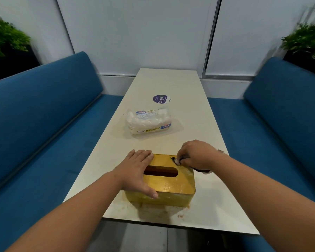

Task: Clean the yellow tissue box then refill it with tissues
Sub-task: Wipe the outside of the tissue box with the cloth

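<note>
The yellow tissue box (173, 184) stands near the front edge of the white table (171, 84), its dark top slot showing nothing inside. My left hand (136, 171) lies flat over the box's left side, fingers straight, thumb down on the front face. My right hand (198, 155) grips a small dark and white cloth (178, 160) and presses it on the far right corner of the lid. A clear plastic pack of white tissues (149, 121) lies farther back on the table, apart from both hands.
A round purple sticker (161, 99) sits behind the tissue pack. Brownish smears and crumbs (162, 209) mark the table around the box's front. Blue benches (44, 124) flank the table on both sides, with plants (305, 39) behind them.
</note>
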`<action>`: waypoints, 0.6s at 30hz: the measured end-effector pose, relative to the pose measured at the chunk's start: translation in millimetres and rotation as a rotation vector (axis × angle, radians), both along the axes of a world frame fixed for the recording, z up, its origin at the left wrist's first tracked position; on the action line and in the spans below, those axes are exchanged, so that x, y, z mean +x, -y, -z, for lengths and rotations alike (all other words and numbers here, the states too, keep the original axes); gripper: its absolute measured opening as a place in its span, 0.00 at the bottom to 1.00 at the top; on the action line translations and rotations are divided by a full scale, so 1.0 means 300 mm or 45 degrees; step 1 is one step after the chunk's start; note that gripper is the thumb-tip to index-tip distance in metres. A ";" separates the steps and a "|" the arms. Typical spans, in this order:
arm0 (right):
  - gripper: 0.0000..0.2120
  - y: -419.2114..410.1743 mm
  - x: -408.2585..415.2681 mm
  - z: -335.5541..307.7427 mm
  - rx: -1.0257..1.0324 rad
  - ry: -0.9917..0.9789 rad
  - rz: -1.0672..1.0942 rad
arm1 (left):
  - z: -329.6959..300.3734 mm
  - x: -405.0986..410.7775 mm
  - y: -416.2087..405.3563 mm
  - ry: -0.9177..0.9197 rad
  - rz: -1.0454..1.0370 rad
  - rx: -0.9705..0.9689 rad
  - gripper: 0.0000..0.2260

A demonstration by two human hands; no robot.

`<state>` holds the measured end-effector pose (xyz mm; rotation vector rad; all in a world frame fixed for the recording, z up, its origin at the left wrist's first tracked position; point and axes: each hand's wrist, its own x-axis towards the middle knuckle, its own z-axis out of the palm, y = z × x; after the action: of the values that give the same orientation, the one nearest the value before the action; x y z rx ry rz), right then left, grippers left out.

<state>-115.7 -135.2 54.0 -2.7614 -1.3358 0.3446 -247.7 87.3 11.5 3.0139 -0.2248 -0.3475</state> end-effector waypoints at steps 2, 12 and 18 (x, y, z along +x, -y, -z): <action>0.13 -0.009 -0.006 0.004 0.023 0.021 0.010 | 0.000 0.001 -0.001 0.000 0.001 0.000 0.62; 0.09 0.116 0.044 0.004 0.115 0.011 0.233 | 0.007 0.000 -0.002 0.019 -0.003 -0.010 0.61; 0.11 0.085 0.001 0.007 0.208 -0.025 0.140 | 0.001 -0.003 -0.002 0.020 0.003 -0.010 0.61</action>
<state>-115.5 -160.5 51.9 -2.6742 -1.1469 0.2445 -248.5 87.8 11.2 3.0099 -0.2302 -0.3223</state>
